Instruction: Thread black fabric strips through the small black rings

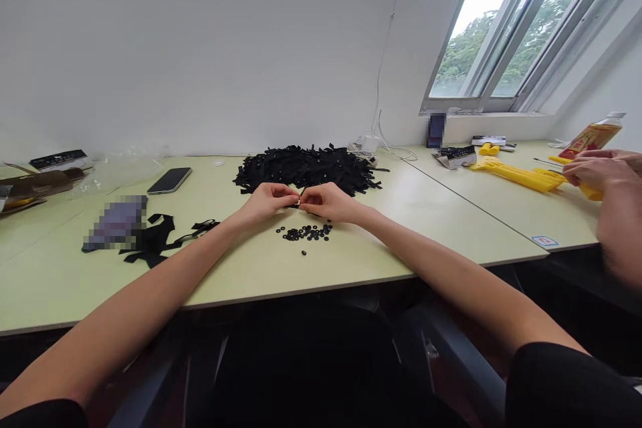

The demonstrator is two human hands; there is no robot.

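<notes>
My left hand [271, 202] and my right hand [327, 203] meet fingertip to fingertip above the table [371, 247]. Both are pinched closed, and a bit of black strip shows between them; whatever else they hold is too small to make out. Right behind the hands lies a large pile of black fabric strips [305, 166]. Small black rings [308, 233] are scattered just in front of the hands, with a single black piece [303, 253] lying nearer the table's front edge.
Black scraps [155, 241], a blurred packet [118, 222] and a phone [170, 180] lie at the left. At the right, another person's hands [602, 170] are beside yellow parts [521, 174] and a bottle [594, 137]. White cables [384, 140] run behind the pile.
</notes>
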